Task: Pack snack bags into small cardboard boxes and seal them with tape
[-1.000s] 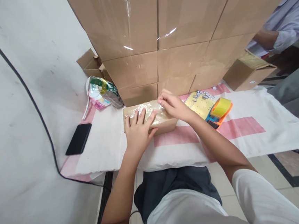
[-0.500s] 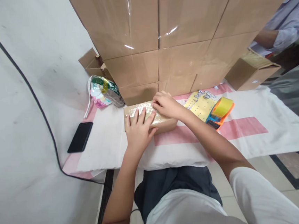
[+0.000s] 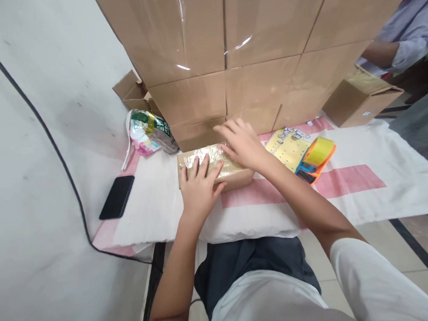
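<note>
A small cardboard box [image 3: 234,179] lies on the cloth-covered table, with shiny clear tape across its top. My left hand [image 3: 200,181] rests on the box's left part, fingers spread flat over the tape and thumb toward the near edge. Over the right part of the box is my right hand [image 3: 240,145], palm down, its fingers apart and holding nothing; whether its thumb touches the tape I cannot tell. To the right, a tape dispenser [image 3: 315,161] in orange and blue with a yellow roll lies on a yellow printed sheet [image 3: 288,149].
Behind the box rises a wall of stacked cartons [image 3: 263,86]. At left are a phone [image 3: 117,197], a plastic packet [image 3: 151,131], an open carton [image 3: 133,91] and a black cable [image 3: 60,159]. Another carton [image 3: 360,97] stands at right, near a person's sleeve [image 3: 413,38].
My right hand has lifted off the tape and moved slightly right and away from me, its fingers opening out. My left hand stays on the box.
</note>
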Available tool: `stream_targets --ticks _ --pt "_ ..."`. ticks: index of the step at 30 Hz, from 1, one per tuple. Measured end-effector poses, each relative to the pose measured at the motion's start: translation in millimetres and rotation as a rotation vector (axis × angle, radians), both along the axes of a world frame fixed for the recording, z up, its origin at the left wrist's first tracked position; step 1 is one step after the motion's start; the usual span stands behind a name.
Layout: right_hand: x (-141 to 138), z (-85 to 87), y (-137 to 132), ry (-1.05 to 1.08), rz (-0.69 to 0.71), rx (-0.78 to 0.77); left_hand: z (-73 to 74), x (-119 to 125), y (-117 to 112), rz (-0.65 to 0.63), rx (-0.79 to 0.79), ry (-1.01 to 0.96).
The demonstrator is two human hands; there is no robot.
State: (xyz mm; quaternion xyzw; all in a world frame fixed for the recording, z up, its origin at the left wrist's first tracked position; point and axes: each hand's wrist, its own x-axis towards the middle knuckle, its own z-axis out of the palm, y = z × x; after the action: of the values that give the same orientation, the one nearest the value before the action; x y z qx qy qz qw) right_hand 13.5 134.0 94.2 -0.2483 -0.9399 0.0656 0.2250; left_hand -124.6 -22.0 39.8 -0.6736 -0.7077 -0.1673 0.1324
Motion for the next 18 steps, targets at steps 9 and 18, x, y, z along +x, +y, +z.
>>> stream_targets --ticks 9,18 --pt "10 -10.6 9 -0.26 0.209 -0.052 0.4 0 0 0.002 -0.006 0.016" --pt "20 -8.2 3 -0.215 0.272 -0.111 -1.2 -1 1 0.0 0.027 0.002"
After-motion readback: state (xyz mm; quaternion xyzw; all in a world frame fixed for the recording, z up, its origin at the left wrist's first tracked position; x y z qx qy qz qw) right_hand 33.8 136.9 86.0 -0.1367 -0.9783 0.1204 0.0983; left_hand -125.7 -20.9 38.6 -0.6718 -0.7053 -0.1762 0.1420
